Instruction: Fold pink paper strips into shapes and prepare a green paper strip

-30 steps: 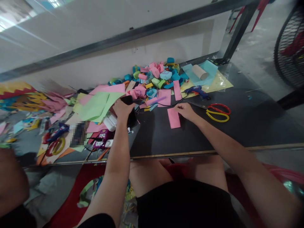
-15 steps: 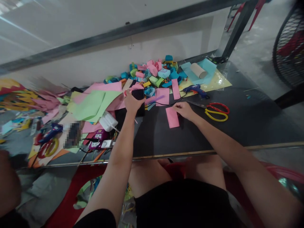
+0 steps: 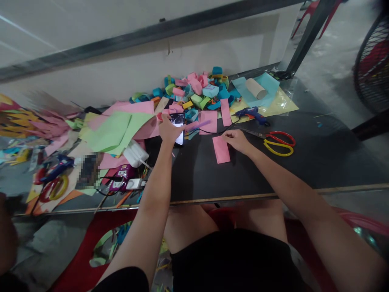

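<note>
My left hand (image 3: 169, 129) spans a phone (image 3: 180, 139) on the dark table, its thumb at the right edge and its fingers at the upper left. Part of the phone is hidden under the hand; its screen is lit. My right hand (image 3: 236, 140) pinches the top corner of a small pink paper rectangle (image 3: 221, 151), which lies on the tabletop. A purple pen-like stick (image 3: 202, 125) lies by my left thumb, over a pink paper square (image 3: 210, 116). Another pink strip (image 3: 225, 112) lies behind my right hand.
Red-and-yellow-handled scissors (image 3: 278, 143) and a blue glue gun (image 3: 253, 114) lie on the right. Folded paper pieces (image 3: 197, 90) are heaped at the back, near a cardboard tube (image 3: 255, 89). Green sheets (image 3: 114, 132), a white charger (image 3: 135, 154) and a purple power strip (image 3: 122, 178) crowd the left.
The phone's screen has gone from dark to lit under my left hand. My right hand and the pink paper stay nearly in place; the view has shifted slightly.
</note>
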Demonstrator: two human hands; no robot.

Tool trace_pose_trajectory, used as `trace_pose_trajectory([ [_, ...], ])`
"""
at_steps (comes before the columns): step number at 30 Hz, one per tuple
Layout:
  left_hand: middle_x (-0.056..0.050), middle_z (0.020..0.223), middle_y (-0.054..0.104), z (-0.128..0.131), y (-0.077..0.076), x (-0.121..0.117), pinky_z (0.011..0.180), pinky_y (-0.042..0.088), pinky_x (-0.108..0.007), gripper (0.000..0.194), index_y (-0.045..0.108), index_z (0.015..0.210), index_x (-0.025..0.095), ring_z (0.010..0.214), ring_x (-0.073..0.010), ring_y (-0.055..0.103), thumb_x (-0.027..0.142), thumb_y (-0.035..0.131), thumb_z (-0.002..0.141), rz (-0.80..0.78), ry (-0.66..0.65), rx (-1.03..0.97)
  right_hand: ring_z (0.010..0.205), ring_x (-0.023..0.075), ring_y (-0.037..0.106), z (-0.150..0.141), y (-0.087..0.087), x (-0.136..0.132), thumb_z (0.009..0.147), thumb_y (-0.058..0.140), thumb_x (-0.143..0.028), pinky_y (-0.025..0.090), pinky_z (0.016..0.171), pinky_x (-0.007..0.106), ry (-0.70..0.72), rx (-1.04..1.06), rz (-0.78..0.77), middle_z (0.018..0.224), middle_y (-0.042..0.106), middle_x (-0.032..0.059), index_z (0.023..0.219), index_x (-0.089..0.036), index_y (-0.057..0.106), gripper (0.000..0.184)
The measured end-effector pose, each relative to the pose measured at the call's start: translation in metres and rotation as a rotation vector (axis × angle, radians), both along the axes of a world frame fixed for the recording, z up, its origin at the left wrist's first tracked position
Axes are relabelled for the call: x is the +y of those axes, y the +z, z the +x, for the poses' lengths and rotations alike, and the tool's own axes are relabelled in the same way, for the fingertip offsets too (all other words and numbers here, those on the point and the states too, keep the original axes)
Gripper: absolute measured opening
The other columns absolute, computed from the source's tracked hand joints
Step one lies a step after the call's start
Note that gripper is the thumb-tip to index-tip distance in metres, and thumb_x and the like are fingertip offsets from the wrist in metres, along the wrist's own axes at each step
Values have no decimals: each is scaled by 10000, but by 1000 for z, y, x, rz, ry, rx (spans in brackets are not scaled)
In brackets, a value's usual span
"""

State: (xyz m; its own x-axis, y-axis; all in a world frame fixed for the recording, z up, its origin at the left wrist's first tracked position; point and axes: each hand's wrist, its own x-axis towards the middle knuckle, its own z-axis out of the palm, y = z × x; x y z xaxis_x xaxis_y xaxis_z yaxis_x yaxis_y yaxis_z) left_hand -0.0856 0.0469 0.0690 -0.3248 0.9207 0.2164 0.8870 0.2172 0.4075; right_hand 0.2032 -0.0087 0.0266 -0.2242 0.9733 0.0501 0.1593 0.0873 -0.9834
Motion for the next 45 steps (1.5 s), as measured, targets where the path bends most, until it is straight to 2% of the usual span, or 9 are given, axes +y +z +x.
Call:
trace_pose_trajectory([
  [7,-215,1423,600,1,2,-7,1160,414,-484,730,490,1394,119,1396,-395,513,389,779,780,44,-39,-59,482,118,537,0,-1,1,686,773,-650,483,460,279,-16,46,17,630,653,15,764,-171,758,486],
  [11,-231,1473,559,37,-6,-28,1196,358,-500,518,546,1368,103,1455,-362,457,371,640,935,198,-221,-177,477,129,553,1,-3,3,739,742,-674,491,473,299,-66,9,79,660,686,40,828,-160,791,524],
  [14,-105,1123,735,77,-25,-44,883,541,-333,373,657,1216,180,1026,-239,710,466,585,990,96,-441,-407,496,146,571,4,-2,3,746,720,-709,486,476,309,-152,24,128,686,702,50,831,-159,789,562],
  [16,-50,827,711,98,-38,-49,668,505,-269,408,702,989,163,739,-179,672,546,560,987,-58,-592,-640,530,164,593,6,0,2,738,722,-726,503,487,318,-208,33,156,703,713,57,822,-159,787,577],
  [19,18,598,562,111,-49,-53,550,387,-228,472,626,703,168,569,-114,523,565,596,957,-127,-726,-727,592,179,627,7,4,-1,728,734,-737,538,504,319,-266,41,158,738,732,59,832,-171,788,579],
  [26,34,495,535,105,-50,-58,492,367,-233,499,557,666,202,469,-109,505,552,500,1017,49,-609,-762,558,183,644,-1,10,-7,641,828,-695,541,475,309,-57,14,13,666,714,61,786,-169,764,549],
  [33,23,478,592,98,-44,-52,433,334,-218,577,532,623,195,390,-74,474,662,559,960,-84,-795,-752,526,173,627,3,8,-4,621,850,-673,556,518,335,-104,4,35,641,705,53,653,-197,703,500],
  [37,3,522,623,94,-42,-48,420,336,-198,566,585,660,168,392,-53,472,661,606,937,-205,-864,-872,587,181,654,5,5,-1,669,844,-608,559,541,338,-82,22,21,718,723,71,759,-170,751,457],
  [45,13,554,621,95,-47,-48,393,355,-189,508,687,757,150,414,-55,471,641,690,886,-189,-854,-1079,616,171,671,7,1,1,665,865,-520,571,556,312,-1,162,-107,716,721,44,966,-163,797,472],
])
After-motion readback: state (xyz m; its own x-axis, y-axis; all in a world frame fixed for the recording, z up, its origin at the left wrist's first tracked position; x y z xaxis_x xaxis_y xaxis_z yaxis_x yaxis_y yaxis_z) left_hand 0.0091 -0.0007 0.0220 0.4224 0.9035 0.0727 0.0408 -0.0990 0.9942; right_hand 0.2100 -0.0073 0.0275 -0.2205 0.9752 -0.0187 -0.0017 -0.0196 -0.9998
